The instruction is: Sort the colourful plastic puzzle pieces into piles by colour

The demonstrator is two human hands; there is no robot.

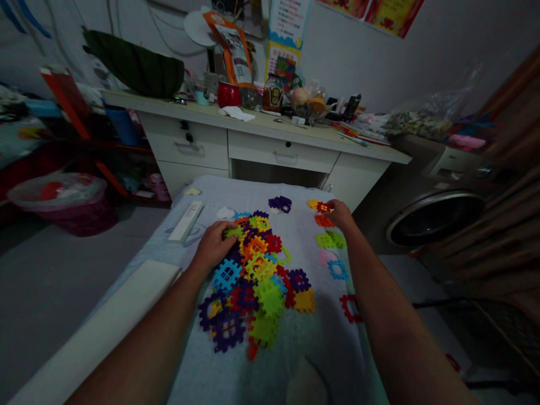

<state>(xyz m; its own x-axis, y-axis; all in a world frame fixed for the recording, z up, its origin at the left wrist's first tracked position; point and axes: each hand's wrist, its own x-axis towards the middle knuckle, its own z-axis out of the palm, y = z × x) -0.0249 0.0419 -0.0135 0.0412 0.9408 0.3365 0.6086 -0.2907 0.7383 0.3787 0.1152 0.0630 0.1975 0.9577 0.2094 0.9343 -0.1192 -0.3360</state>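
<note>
A mixed heap of toothed plastic building tiles (261, 267) in several colours lies on the cloth-covered table (274, 382). At the heap's left edge my left hand (216, 243) has its fingers closed on a light green tile (233, 231). Across the table, near its right edge, my right hand (340, 214) pinches a red window-patterned tile (323, 207). Just beside that tile is a yellow tile (313, 203). Below it lie an orange-red tile (324, 221), green tiles (329, 241), a blue frame tile (338, 270) and a red frame tile (349, 308).
Purple tiles (280, 203) lie apart near the far end. A white box (186, 221) and a long white board (105, 332) are on the left. Beyond stands a cluttered white desk (270, 143), with a washing machine (426, 197) at right and a lined bin (67, 205) at left.
</note>
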